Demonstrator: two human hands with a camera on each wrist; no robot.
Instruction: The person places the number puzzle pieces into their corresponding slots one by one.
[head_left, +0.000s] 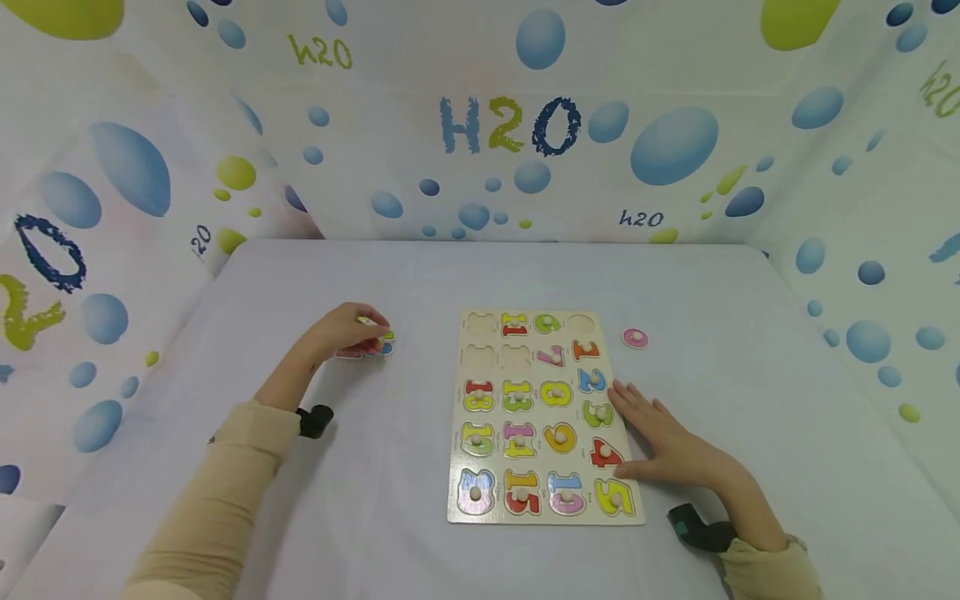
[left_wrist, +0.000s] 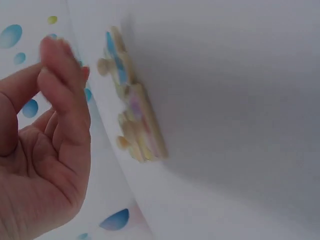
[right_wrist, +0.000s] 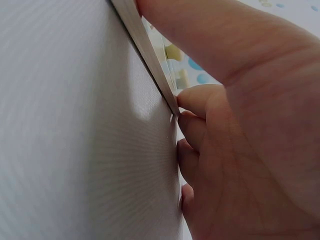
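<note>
My left hand (head_left: pixel 347 329) hovers over a small heap of knobbed wooden number pieces (head_left: pixel 384 344) on the left of the table. In the left wrist view its fingers (left_wrist: pixel 65 95) are bent toward the thumb, and the pieces (left_wrist: pixel 142 122) lie stacked beside them, a gap between. My right hand (head_left: pixel 671 442) rests at the right side of a wooden number puzzle board (head_left: pixel 545 510), fingers spread, thumb near the red 4 piece (head_left: pixel 606 452). The right wrist view has its fingertips (right_wrist: pixel 192 100) against the board's edge (right_wrist: pixel 145 50).
A pink knobbed piece (head_left: pixel 635 337) lies right of the board's top corner. Several bare recesses (head_left: pixel 478 358) show in the board's upper rows; colourful number pieces fill the others. White cloth (head_left: pixel 375 500) covers the table, with a printed backdrop (head_left: pixel 375 125) behind and at both sides.
</note>
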